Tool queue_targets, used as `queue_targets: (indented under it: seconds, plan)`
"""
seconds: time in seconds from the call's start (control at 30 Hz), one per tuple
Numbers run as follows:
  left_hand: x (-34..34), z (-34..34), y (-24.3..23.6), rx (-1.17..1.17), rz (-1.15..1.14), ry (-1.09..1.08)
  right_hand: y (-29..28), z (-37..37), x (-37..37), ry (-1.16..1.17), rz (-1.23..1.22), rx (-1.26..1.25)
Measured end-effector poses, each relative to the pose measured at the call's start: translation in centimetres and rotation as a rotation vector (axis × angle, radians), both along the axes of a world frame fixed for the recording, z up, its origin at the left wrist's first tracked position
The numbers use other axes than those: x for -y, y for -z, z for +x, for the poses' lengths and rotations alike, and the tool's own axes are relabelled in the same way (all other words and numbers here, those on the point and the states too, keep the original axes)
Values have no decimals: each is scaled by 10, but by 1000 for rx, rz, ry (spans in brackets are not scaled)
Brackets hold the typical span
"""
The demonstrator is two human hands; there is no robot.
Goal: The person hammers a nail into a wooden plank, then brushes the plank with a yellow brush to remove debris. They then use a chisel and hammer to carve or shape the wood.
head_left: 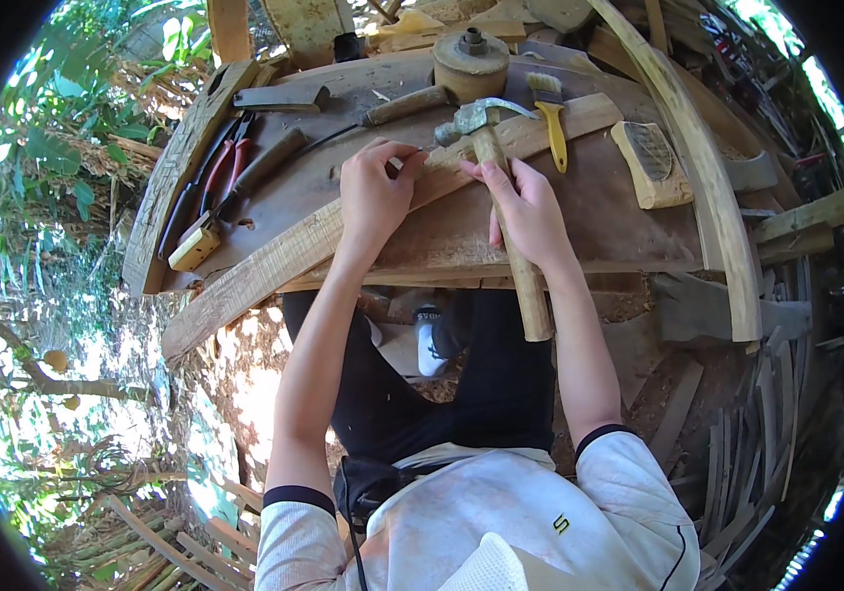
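My right hand (528,209) is wrapped round the wooden handle of a claw hammer (490,148). The hammer's metal head is above a long wooden plank (279,258), which slants across the workbench (580,212). Over the same plank, my left hand (380,192) is closed, thumb and forefinger pinched close to the hammer head. Whatever is between those fingertips is too small to make out. A paintbrush (550,118) with a yellow handle lies just beyond the right hand, its bristles pointing away.
Left on the bench lie red-handled pliers (233,169), a metal bar (281,98) and a wooden-handled tool (402,105). A round capped container (470,67) stands at the back. Rightward are a wooden block (651,164) and a long curved pole (713,187). Wood strips (757,424) lie beside me.
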State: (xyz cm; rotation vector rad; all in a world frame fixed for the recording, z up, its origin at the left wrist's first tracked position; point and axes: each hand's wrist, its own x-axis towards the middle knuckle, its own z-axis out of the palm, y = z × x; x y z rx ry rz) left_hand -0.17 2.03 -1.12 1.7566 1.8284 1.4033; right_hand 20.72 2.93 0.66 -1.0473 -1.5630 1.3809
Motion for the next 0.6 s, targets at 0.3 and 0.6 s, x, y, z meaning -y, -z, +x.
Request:
queue_targets:
  seconds: [0.3, 0.6]
  plan:
    - [0, 2, 0, -47, 56, 28, -5, 2, -2, 1, 11, 83]
    - [3, 3, 2, -86, 82, 23, -42, -1, 8, -87, 169, 338]
